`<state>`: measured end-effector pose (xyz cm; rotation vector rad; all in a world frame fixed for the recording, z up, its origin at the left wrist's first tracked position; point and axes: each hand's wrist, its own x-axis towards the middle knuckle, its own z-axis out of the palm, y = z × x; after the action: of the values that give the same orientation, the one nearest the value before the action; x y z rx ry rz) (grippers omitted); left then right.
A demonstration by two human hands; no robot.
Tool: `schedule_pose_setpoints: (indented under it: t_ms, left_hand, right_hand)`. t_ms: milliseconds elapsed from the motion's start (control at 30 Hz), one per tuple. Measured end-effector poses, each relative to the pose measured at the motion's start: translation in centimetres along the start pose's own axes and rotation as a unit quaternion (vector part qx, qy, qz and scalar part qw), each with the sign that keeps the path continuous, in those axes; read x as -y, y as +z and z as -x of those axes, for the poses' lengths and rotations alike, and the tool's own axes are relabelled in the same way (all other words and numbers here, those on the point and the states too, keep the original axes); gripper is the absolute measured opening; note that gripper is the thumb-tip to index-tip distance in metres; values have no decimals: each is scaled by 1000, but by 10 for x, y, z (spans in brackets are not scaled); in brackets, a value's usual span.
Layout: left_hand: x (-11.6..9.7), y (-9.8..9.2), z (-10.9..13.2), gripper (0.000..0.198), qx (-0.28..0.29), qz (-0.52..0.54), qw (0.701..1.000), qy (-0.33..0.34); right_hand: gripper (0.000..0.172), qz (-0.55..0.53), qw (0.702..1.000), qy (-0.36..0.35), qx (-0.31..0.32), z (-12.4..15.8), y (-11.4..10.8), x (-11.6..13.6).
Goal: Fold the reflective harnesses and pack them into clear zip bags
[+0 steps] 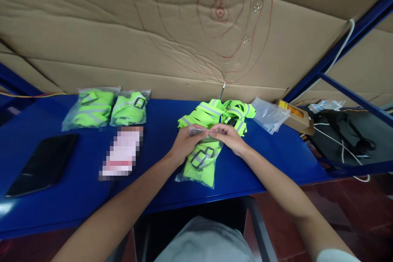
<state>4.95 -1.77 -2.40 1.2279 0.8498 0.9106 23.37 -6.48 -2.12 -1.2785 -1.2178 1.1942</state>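
Grey cloth on the person's lap (202, 241) fills the bottom edge, cut off by the frame, and both forearms reach up from it over the blue surface (76, 196).

The left hand (184, 142) and right hand (230, 137) meet at the top edge of a clear plastic bag with a folded neon-green reflective strap inside (201, 163). Each hand is pinched on the bag's mouth. The fingertips overlap there, so it is hard to make out whether the mouth is sealed or open.

The bag lies flat on the surface near its front edge. Through the film show grey reflective bands and a black rectangular buckle.

Just behind the hands sits a loose heap of the same neon-green straps (216, 112), partly hidden by them. Crumpled empty clear bags (268, 114) lie to its right, beside a brown cardboard box with a yellow label (294, 116).

To the far left are two filled clear bags of green straps (107, 108), a black phone (43, 163) and a flat pinkish item that is pixelated beyond reading (121, 153).
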Motion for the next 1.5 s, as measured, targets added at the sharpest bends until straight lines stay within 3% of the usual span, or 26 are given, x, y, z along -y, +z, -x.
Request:
schedule_pose_setpoints:
  t_ms: [133,333,500,600,800,967,1200,1267,1400,1500]
  left_hand:
    - [2,-1,-2,29,-19,2,1000,22]
    - [4,-4,-4,36,-36,4,999,-2]
    - [2,-7,-8,41,-17,7,999,-35]
    - [6,-9,-12,48,-5,22,999,-25]
    - [12,-12,-17,54,-31,42,999,-4]
    - [5,-9,-16,60,-4,40,999,-4]
    - [3,-11,-17,62,-64,54,996,4]
    - [-1,-15,-18,63,-51,61,997,-1]
    - [-12,-16,-15,62,30,31,999,-7]
    - [-20,-8,-3,78,82,-38,996,-21]
  right_hand:
    - [30,-33,999,42,11,-3,-7,1]
    - [32,-12,1000,15,-16,-3,-10,-1]
    - [33,-25,999,2,-36,-8,-15,-6]
    - [34,-41,998,3,-52,-10,-18,-7]
    - [44,-40,998,40,-26,-13,-22,-5]
    - [46,-50,997,40,-48,-13,-25,-5]
    - [48,-102,994,41,-8,-10,-22,0]
    - [48,-117,992,37,-11,-11,-23,-1]
    - [46,-150,988,-2,-47,-11,-24,1]
    - [47,-179,982,-37,-56,-8,-27,8]
